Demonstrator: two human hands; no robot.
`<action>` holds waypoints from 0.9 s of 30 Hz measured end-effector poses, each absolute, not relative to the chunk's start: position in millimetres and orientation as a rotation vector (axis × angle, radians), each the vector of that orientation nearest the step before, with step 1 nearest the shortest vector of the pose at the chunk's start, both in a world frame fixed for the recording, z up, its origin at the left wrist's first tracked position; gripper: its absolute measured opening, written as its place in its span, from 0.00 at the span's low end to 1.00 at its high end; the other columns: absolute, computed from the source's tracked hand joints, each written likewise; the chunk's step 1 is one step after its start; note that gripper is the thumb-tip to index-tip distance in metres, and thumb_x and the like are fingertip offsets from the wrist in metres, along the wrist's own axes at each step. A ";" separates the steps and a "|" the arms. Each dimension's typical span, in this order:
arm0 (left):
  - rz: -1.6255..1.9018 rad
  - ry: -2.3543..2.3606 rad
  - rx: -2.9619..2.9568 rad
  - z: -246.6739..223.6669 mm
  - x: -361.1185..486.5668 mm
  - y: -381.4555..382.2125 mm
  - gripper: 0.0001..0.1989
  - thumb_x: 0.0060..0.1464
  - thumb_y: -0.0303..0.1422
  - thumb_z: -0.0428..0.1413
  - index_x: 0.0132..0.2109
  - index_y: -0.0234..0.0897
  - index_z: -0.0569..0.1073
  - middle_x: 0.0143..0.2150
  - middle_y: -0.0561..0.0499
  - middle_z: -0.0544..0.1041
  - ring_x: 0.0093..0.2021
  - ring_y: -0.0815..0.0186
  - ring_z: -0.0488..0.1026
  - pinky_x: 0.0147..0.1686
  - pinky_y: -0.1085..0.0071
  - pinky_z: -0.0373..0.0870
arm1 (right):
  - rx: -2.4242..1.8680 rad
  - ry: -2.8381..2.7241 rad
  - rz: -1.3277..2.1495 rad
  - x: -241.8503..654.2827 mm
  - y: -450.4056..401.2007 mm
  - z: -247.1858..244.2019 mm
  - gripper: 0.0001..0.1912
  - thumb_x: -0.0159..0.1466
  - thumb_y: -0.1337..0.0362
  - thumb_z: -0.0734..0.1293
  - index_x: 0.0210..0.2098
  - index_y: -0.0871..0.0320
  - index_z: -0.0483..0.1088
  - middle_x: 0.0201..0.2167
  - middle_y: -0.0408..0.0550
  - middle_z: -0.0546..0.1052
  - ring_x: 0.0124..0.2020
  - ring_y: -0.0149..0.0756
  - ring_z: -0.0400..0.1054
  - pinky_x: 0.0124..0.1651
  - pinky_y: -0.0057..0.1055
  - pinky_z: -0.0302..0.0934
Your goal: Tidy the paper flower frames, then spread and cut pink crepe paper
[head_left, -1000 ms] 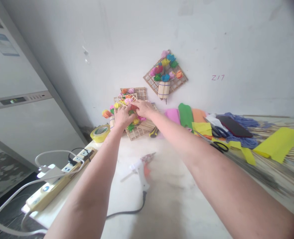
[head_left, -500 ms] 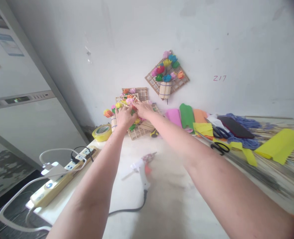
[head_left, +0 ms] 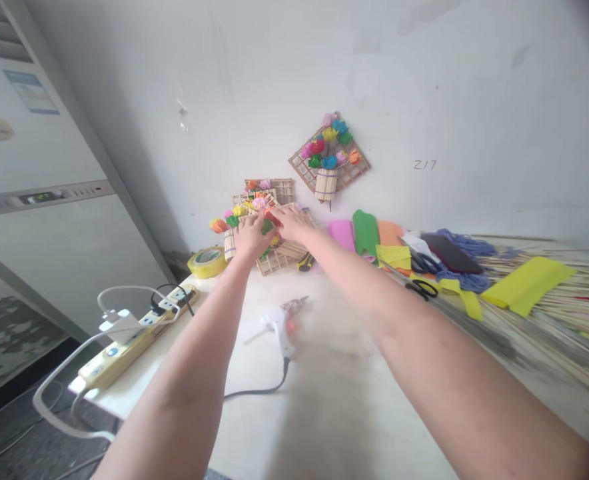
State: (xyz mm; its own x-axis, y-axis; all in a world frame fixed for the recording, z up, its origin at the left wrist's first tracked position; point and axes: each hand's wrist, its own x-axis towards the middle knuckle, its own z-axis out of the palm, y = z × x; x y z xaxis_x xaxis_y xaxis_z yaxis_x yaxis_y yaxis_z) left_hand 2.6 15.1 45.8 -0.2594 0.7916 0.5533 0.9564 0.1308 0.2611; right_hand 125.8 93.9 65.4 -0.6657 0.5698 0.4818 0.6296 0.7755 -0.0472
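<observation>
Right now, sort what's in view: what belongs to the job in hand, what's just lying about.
Likely in use:
paper flowers and stick lattices, at the left hand and right hand
perhaps the glue gun, though untouched

Seemingly lying about:
tape roll
scissors
dark flat slab
yellow sheet

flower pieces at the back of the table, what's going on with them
A person has both hands, the left hand and the right hand, at the cluster of stick-and-flower pieces at the back of the table; exactly what each one grips is hidden. A similar diamond-shaped piece is up on the wall. The glue gun lies on the table, in neither hand.
</observation>
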 end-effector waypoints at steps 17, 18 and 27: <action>-0.835 -2.432 -1.683 38.8 59.8 -39.3 0.37 0.51 0.41 0.53 0.67 0.40 0.54 0.68 0.45 0.54 0.67 0.52 0.51 0.64 0.53 0.42 | -1.169 -2.533 -0.018 182.8 18.8 43.3 0.31 0.58 0.63 0.64 0.61 0.54 0.62 0.68 0.44 0.53 0.64 0.48 0.49 0.65 0.43 0.46; -0.844 -2.442 -1.685 37.4 64.2 -41.5 0.37 0.51 0.40 0.53 0.67 0.40 0.54 0.68 0.46 0.55 0.67 0.53 0.52 0.64 0.53 0.41 | -1.182 -2.522 -0.008 186.3 14.6 41.3 0.31 0.58 0.62 0.64 0.61 0.54 0.62 0.68 0.44 0.53 0.64 0.48 0.49 0.64 0.42 0.46; -1.038 -2.334 -1.773 16.1 103.4 -49.1 0.36 0.50 0.38 0.55 0.65 0.37 0.57 0.65 0.42 0.60 0.64 0.56 0.58 0.63 0.56 0.46 | -1.236 -2.474 0.045 215.5 -13.0 23.8 0.22 0.61 0.63 0.62 0.55 0.58 0.69 0.66 0.49 0.57 0.62 0.49 0.53 0.62 0.42 0.49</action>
